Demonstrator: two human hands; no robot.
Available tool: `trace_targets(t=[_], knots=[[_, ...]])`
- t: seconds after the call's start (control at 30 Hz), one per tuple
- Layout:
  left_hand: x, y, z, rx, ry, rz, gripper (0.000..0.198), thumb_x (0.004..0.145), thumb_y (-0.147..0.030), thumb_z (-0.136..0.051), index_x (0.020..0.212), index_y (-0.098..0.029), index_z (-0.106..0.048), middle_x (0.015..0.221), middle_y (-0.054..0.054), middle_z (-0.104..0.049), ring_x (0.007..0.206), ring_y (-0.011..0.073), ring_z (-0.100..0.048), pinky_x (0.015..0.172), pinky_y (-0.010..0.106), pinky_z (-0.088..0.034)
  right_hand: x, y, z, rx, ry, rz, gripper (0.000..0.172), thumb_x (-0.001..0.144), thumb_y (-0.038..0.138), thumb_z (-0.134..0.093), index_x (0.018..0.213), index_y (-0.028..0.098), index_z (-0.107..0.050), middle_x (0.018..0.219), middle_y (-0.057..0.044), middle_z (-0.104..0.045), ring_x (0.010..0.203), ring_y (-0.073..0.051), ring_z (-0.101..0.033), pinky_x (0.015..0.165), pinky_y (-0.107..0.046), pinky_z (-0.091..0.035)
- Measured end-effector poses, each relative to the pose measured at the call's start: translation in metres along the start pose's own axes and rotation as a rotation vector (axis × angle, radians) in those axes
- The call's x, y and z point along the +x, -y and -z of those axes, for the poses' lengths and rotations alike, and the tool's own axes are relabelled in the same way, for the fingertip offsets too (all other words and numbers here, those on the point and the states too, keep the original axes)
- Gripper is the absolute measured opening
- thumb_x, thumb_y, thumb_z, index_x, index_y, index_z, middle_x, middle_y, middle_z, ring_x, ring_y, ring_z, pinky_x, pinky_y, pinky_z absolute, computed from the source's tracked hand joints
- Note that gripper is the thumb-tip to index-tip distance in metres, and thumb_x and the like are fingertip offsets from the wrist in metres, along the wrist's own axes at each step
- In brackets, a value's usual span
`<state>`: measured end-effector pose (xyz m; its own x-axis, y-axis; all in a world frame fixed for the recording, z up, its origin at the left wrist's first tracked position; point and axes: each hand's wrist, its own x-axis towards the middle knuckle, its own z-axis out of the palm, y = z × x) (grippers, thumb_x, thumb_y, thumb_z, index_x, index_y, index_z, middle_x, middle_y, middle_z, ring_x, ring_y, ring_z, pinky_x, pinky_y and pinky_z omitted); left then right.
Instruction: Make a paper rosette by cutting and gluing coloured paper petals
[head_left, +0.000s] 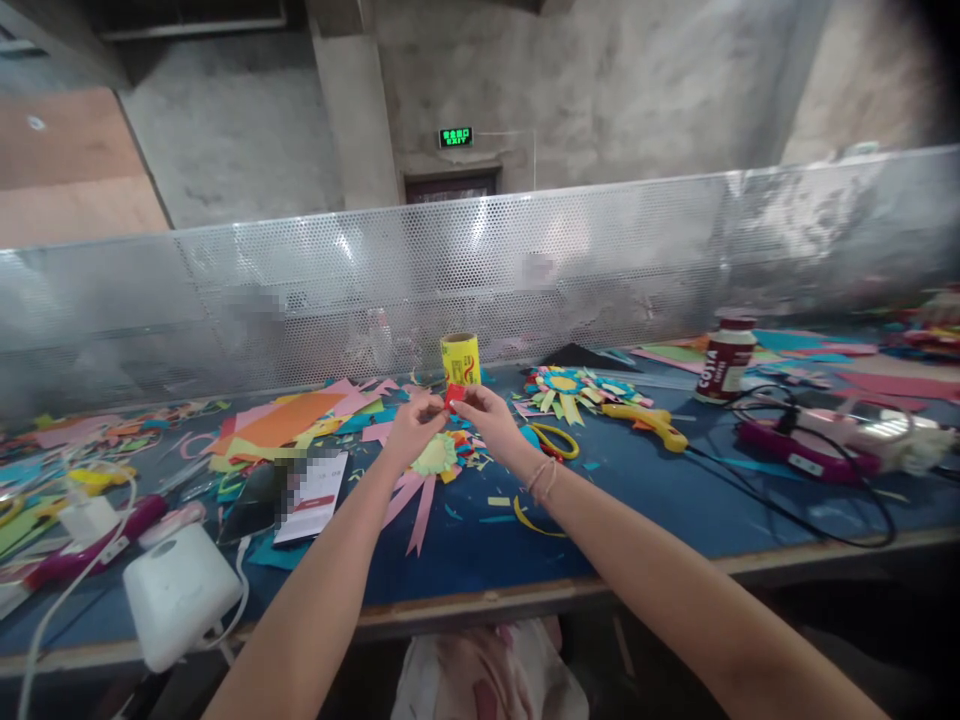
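Note:
Both hands meet over the middle of the blue table, pinching a small red piece between them. My left hand has its fingertips on the left side of the piece, and my right hand grips its right side. Just below them lies a paper rosette with a pale green centre and pink ribbon tails. Behind the hands a yellow roll stands upright. Yellow-handled scissors rest to the right of my right hand.
On the right are a blue and yellow rosette, a yellow glue gun with a black cord, and a bottle. Coloured paper, a phone and a white device lie left. A perforated metal screen stands behind.

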<state>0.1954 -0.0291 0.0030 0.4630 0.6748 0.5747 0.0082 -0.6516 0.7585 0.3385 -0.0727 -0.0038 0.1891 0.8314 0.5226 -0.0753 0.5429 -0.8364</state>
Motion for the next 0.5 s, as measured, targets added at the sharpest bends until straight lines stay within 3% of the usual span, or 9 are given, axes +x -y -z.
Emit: trace_targets(t=[0.23,0.5], knots=[[-0.0017,-0.0061,-0.0051,-0.05,-0.008,0.034,0.014,0.072,-0.03,-0.058,0.075,-0.017,-0.061,0.073,0.002,-0.061,0.068,0.0131,-0.058,0.061,0.025,-0.05,-0.0003,-0.0014,-0.003,0.023,-0.046,-0.035,0.023,0.063,0.035,-0.071,0.072,0.019,-0.058,0.07,0.002,-0.058,0.067,-0.01,-0.053,0.066,-0.025,-0.042],[-0.0017,-0.0104,-0.0081,-0.092,-0.03,0.109,0.017,0.069,-0.032,-0.06,0.073,-0.016,-0.06,0.069,0.001,-0.058,0.064,0.0128,-0.057,0.058,0.026,-0.051,0.0011,-0.0044,-0.0035,0.036,-0.053,-0.039,0.026,0.062,0.039,-0.072,0.074,0.019,-0.059,0.071,0.001,-0.06,0.069,-0.011,-0.055,0.068,-0.025,-0.045]])
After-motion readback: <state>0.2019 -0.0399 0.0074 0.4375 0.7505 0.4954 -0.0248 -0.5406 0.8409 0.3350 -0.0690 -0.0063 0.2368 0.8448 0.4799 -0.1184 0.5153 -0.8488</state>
